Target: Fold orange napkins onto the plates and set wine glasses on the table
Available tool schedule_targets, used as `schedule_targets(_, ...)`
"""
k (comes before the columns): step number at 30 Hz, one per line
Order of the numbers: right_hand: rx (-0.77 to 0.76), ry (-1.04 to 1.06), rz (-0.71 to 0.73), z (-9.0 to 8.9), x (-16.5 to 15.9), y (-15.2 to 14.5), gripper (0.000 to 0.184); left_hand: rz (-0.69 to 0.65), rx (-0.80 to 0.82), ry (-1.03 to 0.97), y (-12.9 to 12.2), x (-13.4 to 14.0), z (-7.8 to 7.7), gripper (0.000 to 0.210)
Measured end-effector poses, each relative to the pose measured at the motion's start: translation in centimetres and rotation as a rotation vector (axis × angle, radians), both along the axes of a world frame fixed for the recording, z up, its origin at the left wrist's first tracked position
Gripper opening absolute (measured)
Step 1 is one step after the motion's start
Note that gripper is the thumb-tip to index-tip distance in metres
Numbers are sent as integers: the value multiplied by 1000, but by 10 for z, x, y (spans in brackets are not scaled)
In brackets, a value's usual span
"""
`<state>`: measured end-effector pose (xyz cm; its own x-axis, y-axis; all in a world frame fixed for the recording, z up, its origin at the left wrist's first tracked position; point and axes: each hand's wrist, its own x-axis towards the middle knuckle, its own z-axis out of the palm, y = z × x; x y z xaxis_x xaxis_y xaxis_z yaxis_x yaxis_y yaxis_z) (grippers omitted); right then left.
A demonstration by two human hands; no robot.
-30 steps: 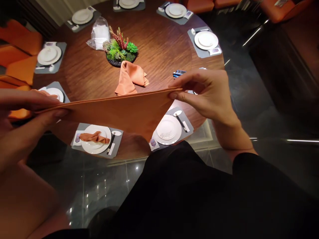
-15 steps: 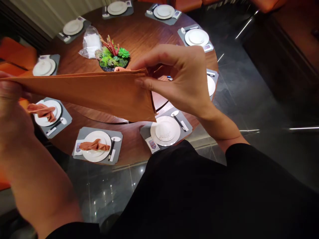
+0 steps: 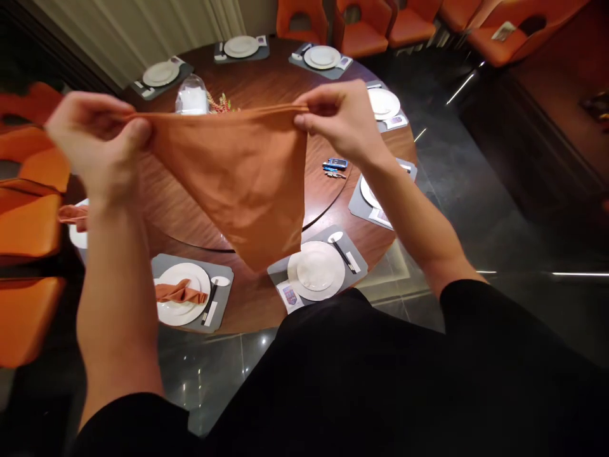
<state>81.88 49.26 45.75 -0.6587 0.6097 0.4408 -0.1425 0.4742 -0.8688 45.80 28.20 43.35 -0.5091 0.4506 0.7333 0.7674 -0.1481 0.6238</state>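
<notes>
An orange cloth napkin (image 3: 238, 178) hangs in the air between my two hands, its top edge stretched nearly level. My left hand (image 3: 102, 139) pinches the upper left corner between thumb and fingers. At the upper right corner, my right hand (image 3: 335, 117) grips the cloth the same way. The napkin tapers downward to a loose point above the table edge. Just below and right of that point lies a white plate stack (image 3: 316, 270) on a grey placemat (image 3: 349, 244). Another folded orange napkin (image 3: 183, 292) rests on the plate to its left.
The round wooden table (image 3: 257, 82) carries several place settings with plates, spoons and chopsticks. A blue-edged device (image 3: 335, 164) and small items lie on the turntable. A clear plastic bag (image 3: 193, 95) stands behind the napkin. Orange chairs (image 3: 28, 222) line the left side and back.
My left hand has moved right and fully into view. The napkin has opened out from a narrow folded strip and now drapes lower. The view has tilted up slightly.
</notes>
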Motion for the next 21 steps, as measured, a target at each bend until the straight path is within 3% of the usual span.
schedule_targets(2,-148,-70,60,-9,-41,58,25,-138,-268,48,43,-9,1,80)
schedule_targets(5,-165,-115,14,-8,-76,117,36,-169,-340,-128,93,-5,5,61)
schedule_targets(8,3,26,-93,-10,-55,120,38,-229,-208,-156,101,16,-1,55)
schedule_targets(10,118,86,-180,-32,-18,94,33,-233,-95,-51,86,37,-25,59)
schedule_targets(12,136,102,-244,-75,18,56,30,-242,-61,-29,66,63,-73,66)
schedule_targets(13,52,52,-272,-104,33,36,29,-239,-82,-120,55,77,-106,61)
schedule_targets(16,-255,-202,-378,-200,55,-14,27,-140,-188,-494,31,124,-224,41)
schedule_targets(19,-458,-329,-310,-278,56,-36,26,-18,-450,-796,18,163,-333,29)
schedule_targets(21,-503,-382,-283,-314,55,-41,24,48,-565,-885,7,179,-384,22)
